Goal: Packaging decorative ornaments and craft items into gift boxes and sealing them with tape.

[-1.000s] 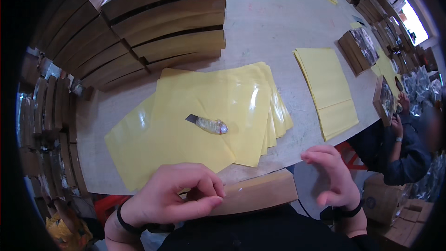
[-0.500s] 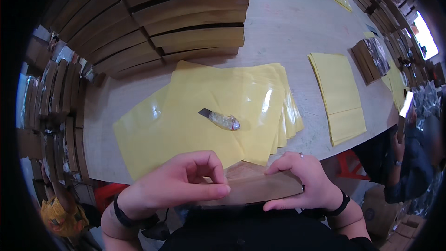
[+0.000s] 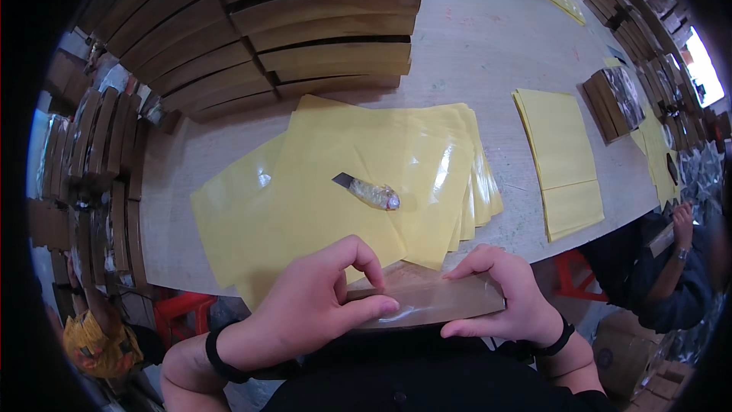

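Near the table's front edge, I hold a flat brown cardboard box [image 3: 435, 301] low in front of my body, its near side glossy. My left hand [image 3: 320, 294] pinches the box's upper edge near its left end, thumb toward me and fingers curled over. My right hand [image 3: 512, 297] grips the right end, thumb below and fingers on top. Just beyond lie overlapping glossy yellow sheets [image 3: 335, 152], fanned out on the table. A short blade with a clear wrapped handle [image 3: 374, 194] rests on them.
Tall stacks of brown boxes [image 3: 328, 11] stand at the back left. A folded yellow stack [image 3: 563, 145] lies to the right, with a small pile of boxes [image 3: 612, 103] beyond it. A red stool [image 3: 183, 317] is at the left; a co-worker [image 3: 663, 275] sits at the right.
The box has tilted, so more of its glossy near side shows. My left hand has shifted slightly along its edge. At the right, the co-worker's hand and held item have moved.
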### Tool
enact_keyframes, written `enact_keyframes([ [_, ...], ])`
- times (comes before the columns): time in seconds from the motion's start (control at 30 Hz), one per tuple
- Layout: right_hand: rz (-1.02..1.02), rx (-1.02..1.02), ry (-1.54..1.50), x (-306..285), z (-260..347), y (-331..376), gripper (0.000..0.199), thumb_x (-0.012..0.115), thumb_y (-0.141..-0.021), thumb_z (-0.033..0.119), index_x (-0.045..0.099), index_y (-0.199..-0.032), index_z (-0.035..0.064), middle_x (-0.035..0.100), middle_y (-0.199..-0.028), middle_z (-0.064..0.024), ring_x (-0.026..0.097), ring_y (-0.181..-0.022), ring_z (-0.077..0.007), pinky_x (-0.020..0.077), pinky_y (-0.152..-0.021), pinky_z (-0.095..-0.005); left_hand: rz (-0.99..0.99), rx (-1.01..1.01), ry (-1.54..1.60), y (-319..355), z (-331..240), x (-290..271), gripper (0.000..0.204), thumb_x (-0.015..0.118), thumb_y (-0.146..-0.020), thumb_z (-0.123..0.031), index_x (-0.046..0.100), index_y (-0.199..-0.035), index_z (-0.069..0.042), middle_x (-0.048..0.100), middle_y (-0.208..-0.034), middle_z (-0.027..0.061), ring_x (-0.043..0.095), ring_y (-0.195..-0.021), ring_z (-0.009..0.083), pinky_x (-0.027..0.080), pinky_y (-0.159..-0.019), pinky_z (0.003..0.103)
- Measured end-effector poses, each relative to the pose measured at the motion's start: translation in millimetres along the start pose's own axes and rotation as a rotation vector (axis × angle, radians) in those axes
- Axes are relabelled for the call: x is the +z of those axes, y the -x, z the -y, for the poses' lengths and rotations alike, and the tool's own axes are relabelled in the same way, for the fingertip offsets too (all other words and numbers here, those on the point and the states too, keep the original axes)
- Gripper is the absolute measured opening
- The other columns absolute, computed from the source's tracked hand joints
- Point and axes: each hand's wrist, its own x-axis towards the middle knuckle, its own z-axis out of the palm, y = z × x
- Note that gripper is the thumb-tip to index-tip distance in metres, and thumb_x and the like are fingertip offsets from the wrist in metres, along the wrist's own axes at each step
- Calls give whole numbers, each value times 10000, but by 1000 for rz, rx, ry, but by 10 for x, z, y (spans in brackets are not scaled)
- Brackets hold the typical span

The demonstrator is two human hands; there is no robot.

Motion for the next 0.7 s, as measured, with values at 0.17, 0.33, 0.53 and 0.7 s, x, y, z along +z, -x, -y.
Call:
enact_keyframes([
  [0.17, -20, 30, -26, 13, -27, 75, 570, 897, -664, 340, 579, -1037, 48, 633, -913, -88, 651, -819, -221, 507, -717, -296, -508, 534, -303, 3, 322, 142, 658, 815, -758, -367, 453, -1185, -21, 651, -987, 134, 634, -778, 292, 508, -690, 359],
  [0.33, -51, 14, 15, 72, -186, 234, 689, 917, -646, 292, 495, -1135, 50, 619, -971, -87, 628, -872, -187, 497, -743, -298, -200, 558, -485, 92, 500, 160, 829, 801, -757, -402, 366, -1367, -49, 659, -1021, 138, 646, -918, 326, 522, -722, 385],
  [0.53, -247, 4, -177, 229, -299, 344, 885, 924, -644, 261, 314, -1256, 75, 564, -955, -105, 581, -829, -148, 481, -712, -280, -236, 735, -711, 24, 483, 222, 507, 791, -754, -344, 625, -1187, -139, 638, -958, 90, 631, -834, 240, 508, -688, 333],
  [0.7, -257, 48, -74, 229, -305, 369, 893, 926, -636, 296, 338, -1267, 67, 547, -945, -86, 579, -827, -146, 485, -702, -274, -254, 661, -906, 16, 369, 315, 557, 741, -770, -380, 619, -1288, -219, 530, -849, 63, 549, -736, 224, 460, -623, 335],
])
